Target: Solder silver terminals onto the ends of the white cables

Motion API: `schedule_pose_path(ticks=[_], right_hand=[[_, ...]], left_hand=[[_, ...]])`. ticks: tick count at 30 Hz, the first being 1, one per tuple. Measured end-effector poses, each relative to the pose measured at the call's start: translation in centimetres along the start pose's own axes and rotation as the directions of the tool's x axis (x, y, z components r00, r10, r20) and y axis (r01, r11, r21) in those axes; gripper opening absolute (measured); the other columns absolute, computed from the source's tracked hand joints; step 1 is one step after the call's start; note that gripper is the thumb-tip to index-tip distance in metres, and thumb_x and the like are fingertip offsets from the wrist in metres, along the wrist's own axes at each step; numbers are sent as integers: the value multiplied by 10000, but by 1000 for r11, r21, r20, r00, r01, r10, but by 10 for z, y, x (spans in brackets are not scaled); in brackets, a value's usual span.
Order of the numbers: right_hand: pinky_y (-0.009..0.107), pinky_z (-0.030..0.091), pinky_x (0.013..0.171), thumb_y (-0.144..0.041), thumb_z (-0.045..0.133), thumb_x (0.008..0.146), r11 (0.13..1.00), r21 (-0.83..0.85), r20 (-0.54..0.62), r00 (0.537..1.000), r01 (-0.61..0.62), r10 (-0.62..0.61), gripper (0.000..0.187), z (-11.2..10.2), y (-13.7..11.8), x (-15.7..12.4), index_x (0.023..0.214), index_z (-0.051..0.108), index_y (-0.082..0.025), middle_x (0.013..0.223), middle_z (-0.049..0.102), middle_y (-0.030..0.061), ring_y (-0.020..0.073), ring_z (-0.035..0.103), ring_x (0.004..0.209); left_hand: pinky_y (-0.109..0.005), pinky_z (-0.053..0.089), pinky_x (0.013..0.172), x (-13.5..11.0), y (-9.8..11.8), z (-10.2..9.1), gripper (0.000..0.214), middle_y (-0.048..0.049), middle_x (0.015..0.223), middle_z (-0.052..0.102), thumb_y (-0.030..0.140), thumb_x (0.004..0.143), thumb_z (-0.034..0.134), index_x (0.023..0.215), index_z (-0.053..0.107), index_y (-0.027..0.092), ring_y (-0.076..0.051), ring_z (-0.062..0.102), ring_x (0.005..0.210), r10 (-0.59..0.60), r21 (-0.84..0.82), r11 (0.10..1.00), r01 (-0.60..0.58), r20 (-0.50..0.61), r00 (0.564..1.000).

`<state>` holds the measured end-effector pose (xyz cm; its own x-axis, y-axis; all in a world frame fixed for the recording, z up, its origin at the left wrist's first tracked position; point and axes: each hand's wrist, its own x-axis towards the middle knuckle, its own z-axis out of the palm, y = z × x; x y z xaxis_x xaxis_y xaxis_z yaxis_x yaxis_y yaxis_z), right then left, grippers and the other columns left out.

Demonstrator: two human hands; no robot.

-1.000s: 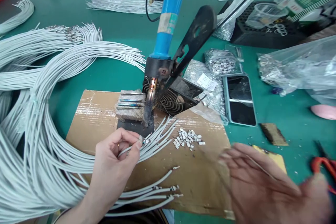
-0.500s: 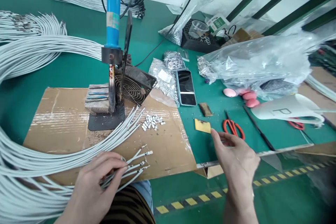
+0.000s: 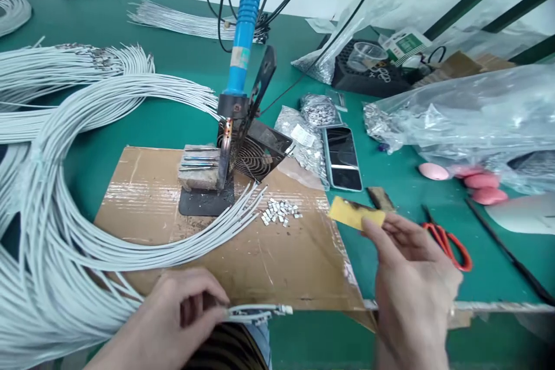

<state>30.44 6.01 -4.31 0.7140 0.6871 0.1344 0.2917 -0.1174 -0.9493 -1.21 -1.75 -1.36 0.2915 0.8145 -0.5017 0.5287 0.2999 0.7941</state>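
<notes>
My left hand [image 3: 184, 318] is closed on a small bunch of white wires with metal terminals [image 3: 255, 312] at the near edge of the cardboard sheet [image 3: 277, 266]. My right hand [image 3: 411, 283] pinches a yellow sponge piece [image 3: 356, 214] lifted above the cardboard's right edge. A blue-handled soldering iron [image 3: 240, 58] stands clamped upright over a small black fan [image 3: 255, 153] at the back of the cardboard. Several white wire ends [image 3: 247, 205] fan out beside a heap of small metal terminals [image 3: 280, 212].
Big coils of white wire [image 3: 52, 185] fill the left of the green table. A phone [image 3: 342, 156], bags of terminals [image 3: 303, 133], red scissors [image 3: 448, 240], pink pieces [image 3: 433, 171] and a large plastic bag [image 3: 468, 110] lie to the right.
My right hand has picked up the yellow sponge piece from the table and raised it. My left hand drew its wire bunch back to the cardboard's near edge. The camera swung left.
</notes>
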Motion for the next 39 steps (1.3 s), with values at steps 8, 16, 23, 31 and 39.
schedule_pose_path(ticks=[8, 16, 23, 31, 39], right_hand=[[313, 624, 770, -264, 792, 835, 951, 298, 562, 821, -84, -104, 114, 93, -54, -93, 917, 732, -212, 885, 773, 24, 180, 743, 802], [241, 558, 809, -204, 713, 932, 955, 282, 666, 735, -89, -128, 58, 97, -60, -110, 963, 719, -252, 907, 738, -20, 136, 690, 845], [266, 557, 791, -143, 666, 965, 951, 214, 580, 755, 223, -307, 117, 95, -56, -117, 1008, 715, -240, 928, 737, -4, 150, 682, 826], [272, 582, 833, -57, 657, 974, 802, 206, 479, 658, 560, -582, 159, 97, -68, -115, 1049, 733, -175, 942, 773, 47, 161, 708, 863], [293, 630, 755, -161, 713, 934, 946, 217, 600, 731, 241, -324, 114, 96, -59, -113, 963, 808, -217, 898, 805, 31, 168, 739, 796]], left_hand=[[-267, 449, 593, 28, 23, -28, 391, 69, 605, 568, 419, 937, 691, 1261, 702, 201, -152, 560, 567, -40, -175, 980, -91, -627, 778], [-196, 435, 515, 44, 23, -22, 183, 54, 654, 621, 267, 899, 757, 1068, 813, 222, -97, 508, 548, 101, -174, 932, -318, -716, 690], [-183, 450, 492, 47, 30, -22, 117, 40, 665, 640, 172, 872, 735, 951, 821, 184, -90, 516, 524, 192, -33, 945, -324, -747, 637], [-207, 454, 540, 49, 35, -17, 190, 12, 757, 641, 57, 936, 645, 1054, 786, 104, -78, 478, 519, 437, 280, 892, -354, -737, 517], [-205, 473, 537, 49, 30, -16, 194, -7, 842, 719, 51, 934, 632, 1026, 766, 157, -90, 502, 518, 462, 344, 887, -309, -639, 615]])
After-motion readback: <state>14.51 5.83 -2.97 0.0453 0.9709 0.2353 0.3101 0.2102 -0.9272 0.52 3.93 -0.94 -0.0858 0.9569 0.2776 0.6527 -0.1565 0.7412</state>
